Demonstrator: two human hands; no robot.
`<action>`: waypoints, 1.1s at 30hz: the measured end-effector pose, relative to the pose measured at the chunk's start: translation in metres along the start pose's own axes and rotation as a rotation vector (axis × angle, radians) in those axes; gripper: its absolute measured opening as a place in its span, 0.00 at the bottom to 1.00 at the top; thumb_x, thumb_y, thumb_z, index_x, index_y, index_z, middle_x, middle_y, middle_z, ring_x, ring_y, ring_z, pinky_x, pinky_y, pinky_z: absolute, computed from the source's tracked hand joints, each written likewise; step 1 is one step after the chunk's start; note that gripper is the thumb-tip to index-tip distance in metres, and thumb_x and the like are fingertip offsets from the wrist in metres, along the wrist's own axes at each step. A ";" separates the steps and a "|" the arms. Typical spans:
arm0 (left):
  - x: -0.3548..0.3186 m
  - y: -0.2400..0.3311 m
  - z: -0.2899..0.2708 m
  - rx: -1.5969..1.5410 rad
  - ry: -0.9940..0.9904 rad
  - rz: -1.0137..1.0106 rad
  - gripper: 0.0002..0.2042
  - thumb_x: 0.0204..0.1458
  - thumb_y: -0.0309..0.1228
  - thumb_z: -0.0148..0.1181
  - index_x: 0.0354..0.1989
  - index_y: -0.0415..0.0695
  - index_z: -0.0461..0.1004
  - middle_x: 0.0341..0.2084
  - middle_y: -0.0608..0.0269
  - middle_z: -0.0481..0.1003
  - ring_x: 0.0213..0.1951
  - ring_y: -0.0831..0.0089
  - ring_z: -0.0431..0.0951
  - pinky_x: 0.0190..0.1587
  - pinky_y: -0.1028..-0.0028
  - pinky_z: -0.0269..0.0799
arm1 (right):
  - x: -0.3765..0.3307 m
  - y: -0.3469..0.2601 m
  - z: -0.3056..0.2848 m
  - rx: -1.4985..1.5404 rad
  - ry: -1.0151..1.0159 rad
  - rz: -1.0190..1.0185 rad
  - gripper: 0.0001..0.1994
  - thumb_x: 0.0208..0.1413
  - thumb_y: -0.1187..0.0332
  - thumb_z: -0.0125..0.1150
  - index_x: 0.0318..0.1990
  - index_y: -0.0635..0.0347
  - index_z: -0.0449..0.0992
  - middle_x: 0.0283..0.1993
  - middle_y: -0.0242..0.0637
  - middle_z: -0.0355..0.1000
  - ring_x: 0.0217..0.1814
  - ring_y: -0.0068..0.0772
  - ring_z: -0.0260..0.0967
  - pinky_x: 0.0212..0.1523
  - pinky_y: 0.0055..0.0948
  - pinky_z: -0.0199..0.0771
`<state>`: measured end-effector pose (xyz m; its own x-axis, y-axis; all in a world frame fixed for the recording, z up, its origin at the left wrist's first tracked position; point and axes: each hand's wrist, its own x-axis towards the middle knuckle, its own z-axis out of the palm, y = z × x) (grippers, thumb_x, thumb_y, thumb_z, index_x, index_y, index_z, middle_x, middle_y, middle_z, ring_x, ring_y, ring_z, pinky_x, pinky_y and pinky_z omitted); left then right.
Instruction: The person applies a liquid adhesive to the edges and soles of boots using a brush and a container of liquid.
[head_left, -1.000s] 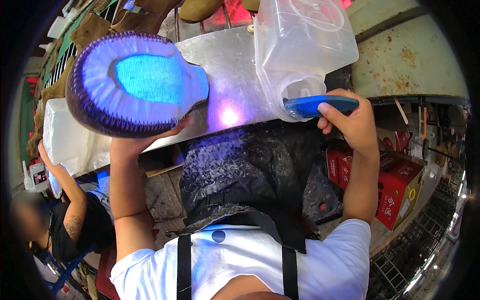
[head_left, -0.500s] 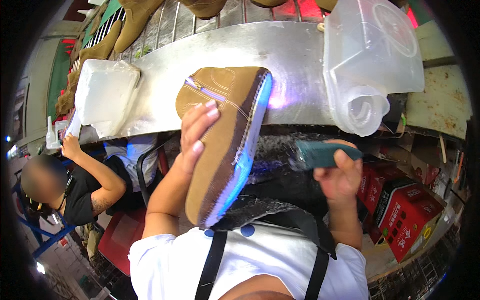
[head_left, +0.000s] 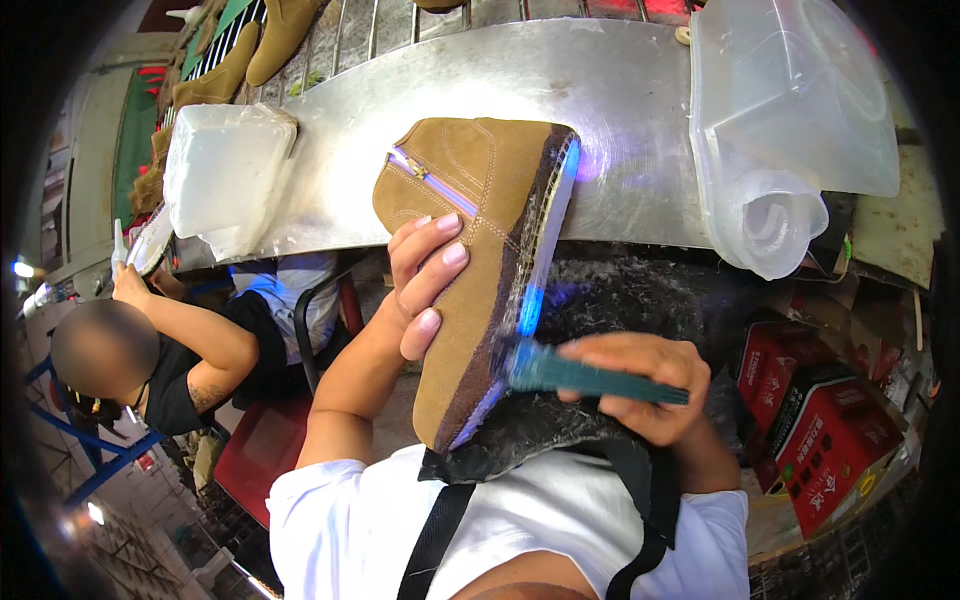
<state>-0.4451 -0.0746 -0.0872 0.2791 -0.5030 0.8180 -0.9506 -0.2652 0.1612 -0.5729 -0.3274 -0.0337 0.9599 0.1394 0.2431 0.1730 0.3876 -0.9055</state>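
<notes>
My left hand grips a tan suede ankle boot by its side, fingers below the zipper. The boot lies tilted on its side, with its shaft end over the metal table and its toe toward my chest. Along the sole edge runs a dark brown band with pale stitching, lit blue in places. My right hand is closed round a flat dark green brush. Its bristle end touches the boot's lower edge near the forefoot and is blurred.
A metal table lies ahead, with a translucent plastic tub at left and a larger clear container at right. More tan boots stand on a rack. Red boxes sit at lower right. A person works at left.
My right hand has brought the brush leftward and down onto the boot's sole edge. The boot and my left hand appear slightly farther right in view.
</notes>
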 end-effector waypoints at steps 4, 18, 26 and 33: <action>0.001 0.002 0.007 -0.031 0.054 -0.030 0.31 0.55 0.34 0.64 0.64 0.42 0.55 0.58 0.42 0.66 0.58 0.48 0.70 0.64 0.48 0.58 | 0.020 0.008 -0.016 0.114 0.142 -0.037 0.17 0.57 0.78 0.65 0.53 0.75 0.74 0.44 0.57 0.78 0.35 0.40 0.80 0.41 0.35 0.82; -0.012 -0.014 0.003 -0.028 0.049 0.103 0.39 0.53 0.37 0.65 0.67 0.46 0.45 0.57 0.45 0.65 0.52 0.42 0.73 0.54 0.42 0.63 | 0.045 0.015 -0.035 -0.348 0.090 -0.232 0.12 0.51 0.76 0.70 0.43 0.70 0.79 0.42 0.56 0.80 0.43 0.46 0.81 0.44 0.37 0.82; -0.006 -0.018 -0.001 -0.092 0.026 0.137 0.34 0.57 0.36 0.60 0.67 0.49 0.47 0.58 0.45 0.65 0.53 0.42 0.72 0.54 0.42 0.63 | 0.057 0.016 -0.036 -0.088 0.383 -0.018 0.10 0.57 0.82 0.64 0.46 0.76 0.76 0.41 0.50 0.79 0.38 0.31 0.79 0.40 0.26 0.80; 0.000 -0.018 0.000 -0.116 0.007 0.143 0.35 0.56 0.36 0.61 0.68 0.49 0.46 0.58 0.46 0.64 0.53 0.41 0.72 0.54 0.42 0.64 | 0.071 0.011 -0.031 -0.244 0.552 0.015 0.11 0.59 0.81 0.63 0.49 0.76 0.75 0.42 0.46 0.79 0.37 0.24 0.78 0.38 0.22 0.80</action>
<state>-0.4280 -0.0693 -0.0901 0.1391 -0.5229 0.8410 -0.9900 -0.0941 0.1053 -0.4961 -0.3411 -0.0373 0.9240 -0.3756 0.0726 0.1416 0.1594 -0.9770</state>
